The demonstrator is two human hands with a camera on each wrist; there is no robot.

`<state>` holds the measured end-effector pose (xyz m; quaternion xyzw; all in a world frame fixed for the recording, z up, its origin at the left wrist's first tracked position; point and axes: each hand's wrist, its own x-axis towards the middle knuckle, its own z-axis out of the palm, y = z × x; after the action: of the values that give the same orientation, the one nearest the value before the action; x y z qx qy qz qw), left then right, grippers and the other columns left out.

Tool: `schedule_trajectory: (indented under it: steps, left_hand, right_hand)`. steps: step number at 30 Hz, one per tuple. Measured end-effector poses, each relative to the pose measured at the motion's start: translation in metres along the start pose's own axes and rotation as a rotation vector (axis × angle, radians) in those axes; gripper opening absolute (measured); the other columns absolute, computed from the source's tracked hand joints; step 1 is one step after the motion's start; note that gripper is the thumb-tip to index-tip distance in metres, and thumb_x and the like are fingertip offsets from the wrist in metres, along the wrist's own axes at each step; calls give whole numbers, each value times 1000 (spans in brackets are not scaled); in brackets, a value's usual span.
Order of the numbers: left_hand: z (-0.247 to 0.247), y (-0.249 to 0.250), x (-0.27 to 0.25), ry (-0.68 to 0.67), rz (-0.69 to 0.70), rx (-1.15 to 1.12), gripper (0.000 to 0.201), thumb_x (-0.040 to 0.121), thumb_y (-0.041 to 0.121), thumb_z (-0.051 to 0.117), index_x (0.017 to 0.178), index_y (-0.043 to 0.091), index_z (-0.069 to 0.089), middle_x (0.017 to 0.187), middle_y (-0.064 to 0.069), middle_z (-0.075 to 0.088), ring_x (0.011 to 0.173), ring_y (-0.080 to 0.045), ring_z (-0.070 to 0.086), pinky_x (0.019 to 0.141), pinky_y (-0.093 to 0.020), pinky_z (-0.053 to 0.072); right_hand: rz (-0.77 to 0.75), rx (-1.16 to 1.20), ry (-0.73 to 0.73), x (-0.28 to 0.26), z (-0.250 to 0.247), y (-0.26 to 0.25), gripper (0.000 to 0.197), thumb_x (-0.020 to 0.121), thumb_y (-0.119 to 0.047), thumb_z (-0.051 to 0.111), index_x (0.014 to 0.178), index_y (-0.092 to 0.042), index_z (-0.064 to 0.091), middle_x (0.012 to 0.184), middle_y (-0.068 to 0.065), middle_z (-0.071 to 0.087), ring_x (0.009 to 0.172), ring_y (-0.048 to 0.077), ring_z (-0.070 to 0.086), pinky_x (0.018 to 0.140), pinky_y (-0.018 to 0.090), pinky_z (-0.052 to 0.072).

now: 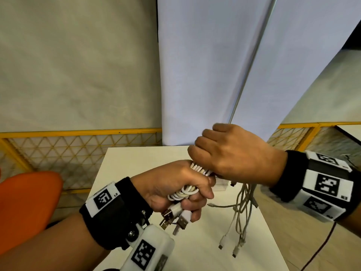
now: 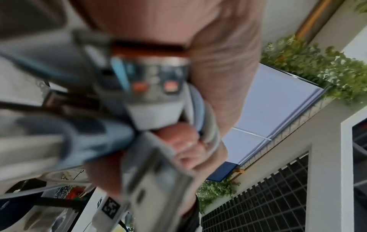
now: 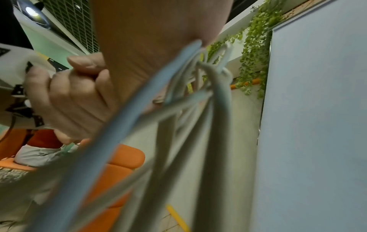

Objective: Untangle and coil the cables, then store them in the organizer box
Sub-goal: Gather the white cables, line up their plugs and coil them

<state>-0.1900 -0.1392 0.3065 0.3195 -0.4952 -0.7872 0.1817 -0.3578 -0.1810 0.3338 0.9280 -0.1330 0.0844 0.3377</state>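
Above the white counter (image 1: 136,167), the left hand (image 1: 172,184) clenches the coiled cables (image 1: 183,192) while the right hand (image 1: 234,153) grips loose strands (still knotted); a hard pull could tighten them.

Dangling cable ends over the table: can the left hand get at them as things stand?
Probably not: the left hand grips the coiled cables and USB plugs. The dangling ends hang unobstructed below the right hand.

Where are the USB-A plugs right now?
Head view, lower centre: the USB-A plugs stick out below the left hand, which grips the coiled cables above the white table.
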Motion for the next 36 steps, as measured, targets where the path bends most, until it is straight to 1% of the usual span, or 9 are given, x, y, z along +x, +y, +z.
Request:
schedule_trajectory:
  steps: [2, 6, 10, 14, 18, 26, 28, 30, 36]
  left_hand:
    - [-1, 2, -3, -64, -25, -28, 27, 70, -5, 54, 74, 14, 35, 43, -1, 37, 31, -9, 38, 46, -22, 47]
    - [-1, 4, -5, -3, -51, 148, 12, 79, -4, 61, 83, 6, 55, 51, -5, 49, 41, -14, 49, 60, -30, 55]
    - [3, 3, -7, 225, -52, 418, 30, 80, 0, 75, 107, -3, 61, 72, -11, 69, 67, -23, 66, 65, -28, 53]
    - [7, -1, -5, 337, -47, 524, 27, 75, -2, 77, 98, -2, 64, 66, -6, 67, 58, -18, 62, 52, -21, 48]
    - [3, -7, -2, 296, -51, 490, 20, 82, -7, 67, 100, -12, 62, 65, -11, 65, 58, -23, 65, 59, -26, 52]
    - [-2, -15, 1, 427, -4, 755, 7, 82, 14, 70, 80, 8, 66, 64, -13, 63, 48, -21, 59, 55, -27, 47]
    - [-3, -16, 3, 514, 10, 909, 14, 82, 25, 73, 78, 15, 63, 67, -5, 65, 47, -13, 57, 51, -23, 45]
    - [0, -16, 4, 600, 35, 1092, 18, 83, 31, 72, 75, 22, 59, 66, 6, 59, 51, -8, 54, 48, -18, 39]
    - [0, -18, 3, 749, 95, 1619, 25, 90, 36, 61, 114, 27, 60, 105, 3, 66, 90, -19, 56, 65, -28, 34]
  right_hand:
    - [-20, 95, -52, 1, -3, 4, 4, 89, -8, 50, 87, -11, 48, 67, 6, 53, 54, 27, 50, 44, 34, 34]
    - [-58, 170, -203, 6, -9, 9, 11, 76, -14, 65, 78, -14, 55, 55, 2, 52, 42, 27, 48, 47, 28, 19]
    - [-35, 145, -294, 6, -7, 5, 19, 67, -19, 79, 70, -16, 61, 48, 1, 55, 38, 25, 48, 48, 26, 21]
    - [-25, 127, -302, 7, -7, 3, 25, 62, -20, 84, 64, -16, 59, 45, 2, 54, 35, 26, 44, 47, 25, 22]
    - [-36, 114, -294, 7, -6, 2, 25, 74, -21, 79, 70, -15, 56, 50, 1, 56, 43, 24, 27, 47, 27, 25]
    - [97, 321, -366, 1, -3, 1, 25, 80, -36, 75, 73, -22, 56, 53, -4, 48, 44, 17, 34, 47, 23, 23]
    - [193, 394, -469, 3, -2, 1, 21, 81, -35, 69, 75, -21, 55, 55, -5, 41, 48, 14, 39, 46, 21, 25]
    - [282, 525, -603, 6, -2, 4, 20, 79, -36, 71, 78, -20, 59, 60, -3, 53, 52, 13, 48, 48, 22, 36]
    - [530, 1032, -859, 8, 0, 9, 13, 78, -16, 74, 80, -17, 61, 70, 3, 70, 55, 14, 66, 49, 25, 52]
